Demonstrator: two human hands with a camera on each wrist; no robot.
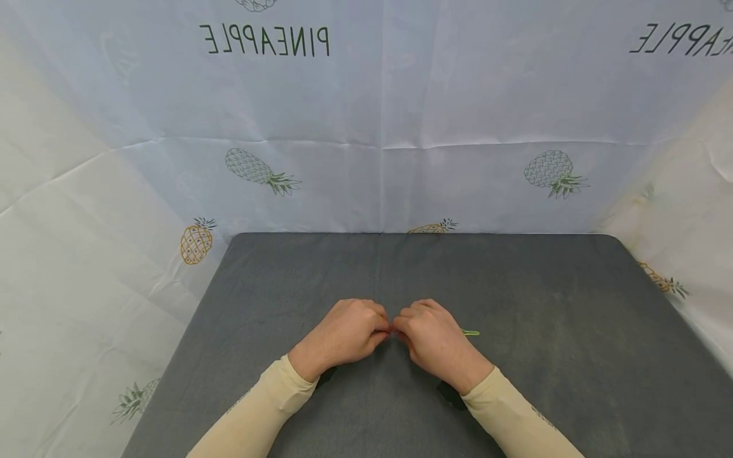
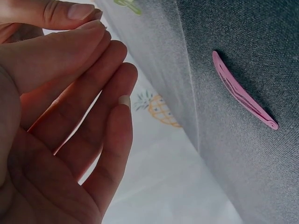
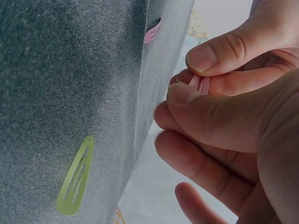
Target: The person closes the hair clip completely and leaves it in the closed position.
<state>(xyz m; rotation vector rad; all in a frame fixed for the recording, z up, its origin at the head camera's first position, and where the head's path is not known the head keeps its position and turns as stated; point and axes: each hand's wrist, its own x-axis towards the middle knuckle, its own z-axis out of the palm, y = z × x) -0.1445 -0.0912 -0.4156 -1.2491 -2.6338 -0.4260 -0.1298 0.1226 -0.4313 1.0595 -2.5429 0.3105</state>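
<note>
Both hands meet over the dark grey table. Between their fingertips they pinch a pink snap hair clip (image 3: 200,85), whose slim bars show in the gap; the fingers hide its ends. My left hand (image 1: 352,331) has thumb and index finger on one end, with its other fingers loosely bent. At the opposite end, my right hand (image 1: 432,337) pinches with thumb and forefinger. A second pink snap clip (image 2: 243,93) lies on the table near the left hand. A lime green snap clip (image 3: 75,179) rests beside the right hand, with its tip (image 1: 471,333) showing past that hand in the head view.
The grey table (image 1: 515,280) has rounded far corners. Behind it hangs a white curtain (image 1: 343,114) printed with pineapples and mirrored lettering, and similar cloth covers both sides. A dark object (image 1: 451,395) shows under the right wrist.
</note>
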